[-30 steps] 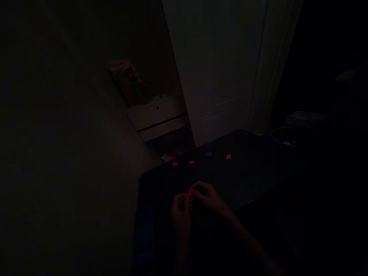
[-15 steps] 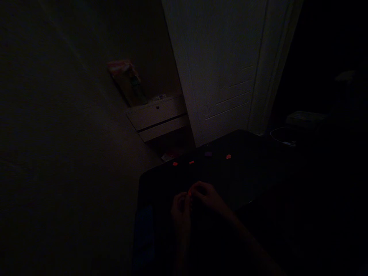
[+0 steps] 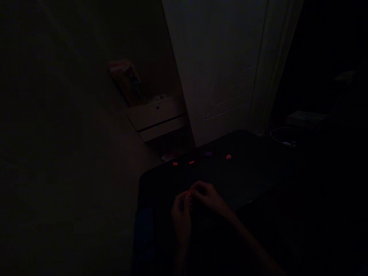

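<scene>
In the dim head view, my left hand [image 3: 181,207] and my right hand [image 3: 205,193] meet over the dark table [image 3: 238,176]. Both are closed, fingertips pinching a small bright red-orange piece [image 3: 189,193] between them. Its kind is too small and dark to make out. Beyond the hands, three more red-orange pieces lie on the tabletop: a left one [image 3: 175,164], a flat narrow one [image 3: 191,162] and a rounded one [image 3: 228,156]. A small purple block [image 3: 208,154] sits among them.
A dark blue flat object [image 3: 144,230] lies at the table's left edge. White drawers [image 3: 161,115] with a reddish bag [image 3: 123,76] on top stand behind, beside a pale door [image 3: 221,69]. A white cable [image 3: 277,132] curls at the right.
The picture has grown darker. Both hands stay nearly in place, with only a slight shift of the fingertips around the red-orange piece.
</scene>
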{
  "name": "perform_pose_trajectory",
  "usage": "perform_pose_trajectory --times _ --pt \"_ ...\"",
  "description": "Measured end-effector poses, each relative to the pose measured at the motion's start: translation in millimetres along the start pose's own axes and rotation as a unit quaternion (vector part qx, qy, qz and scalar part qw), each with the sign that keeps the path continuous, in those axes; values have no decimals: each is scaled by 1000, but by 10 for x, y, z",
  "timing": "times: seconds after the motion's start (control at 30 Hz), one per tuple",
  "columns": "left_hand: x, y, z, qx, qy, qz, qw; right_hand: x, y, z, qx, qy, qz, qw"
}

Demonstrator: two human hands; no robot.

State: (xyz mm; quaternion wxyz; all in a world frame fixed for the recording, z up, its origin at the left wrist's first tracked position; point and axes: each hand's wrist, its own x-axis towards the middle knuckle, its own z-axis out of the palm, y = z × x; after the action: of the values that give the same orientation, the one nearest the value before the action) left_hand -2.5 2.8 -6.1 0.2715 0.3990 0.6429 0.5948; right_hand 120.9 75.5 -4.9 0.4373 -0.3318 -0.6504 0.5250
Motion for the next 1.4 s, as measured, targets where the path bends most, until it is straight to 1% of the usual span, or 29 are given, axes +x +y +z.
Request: perform_pose_trajectory --times 0.17,0.37,0.67,0.83,1.03,1.23,1.4 --pt "6 -19 -2 4 0 -6 1000 6 8 -3 7 -2 -2 1000" --pt "-6 -5 -9 0 -16 -6 1000 18 39 6 15 0 -6 1000" --pt "10 -20 3 -8 -6 -9 1000 14 9 5 15 -1 13 1000" --pt "16 -34 3 -9 -2 -1 1000 18 13 1 6 1 3 1000" --pt "5 -40 -4 -2 4 7 1000 19 -1 1 5 0 7 1000" --pt "5 -42 1 -3 9 2 1000 11 11 3 0 -2 -2 1000" --pt "5 -32 4 -10 12 -4 1000 4 -6 4 -4 12 -10 1000"
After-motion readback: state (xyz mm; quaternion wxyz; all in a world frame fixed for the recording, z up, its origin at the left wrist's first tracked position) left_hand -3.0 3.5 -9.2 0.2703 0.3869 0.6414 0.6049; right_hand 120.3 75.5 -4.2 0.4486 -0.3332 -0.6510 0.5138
